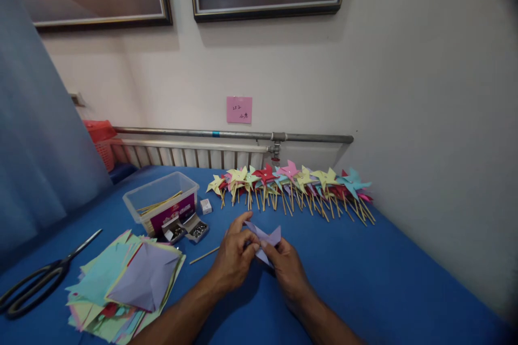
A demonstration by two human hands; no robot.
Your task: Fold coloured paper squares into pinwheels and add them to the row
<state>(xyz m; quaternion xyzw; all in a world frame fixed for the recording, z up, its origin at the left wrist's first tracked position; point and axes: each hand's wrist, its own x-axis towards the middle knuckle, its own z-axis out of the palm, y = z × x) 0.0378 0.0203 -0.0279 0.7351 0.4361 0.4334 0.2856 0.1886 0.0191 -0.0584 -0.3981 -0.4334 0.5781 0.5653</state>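
Note:
A purple paper pinwheel (272,237), its corners folded inward, is held between both hands above the blue table. My left hand (238,250) pinches it near the middle with thumb and fingers. On its right side my right hand (285,264) grips the paper, the thumb pressed on the folds. Whether a pin is at its centre is hidden by the fingers. A thin wooden stick (204,255) lies on the table by my left hand, its right end out of sight behind the hand.
Finished pinwheels (289,178) lie along the back. To the left are a clear plastic box (162,197) of sticks, small boxes of metal pins (197,229), a little white box (205,206), stacked coloured paper (141,280) and black-handled scissors (44,280). A wall (424,145) borders the right.

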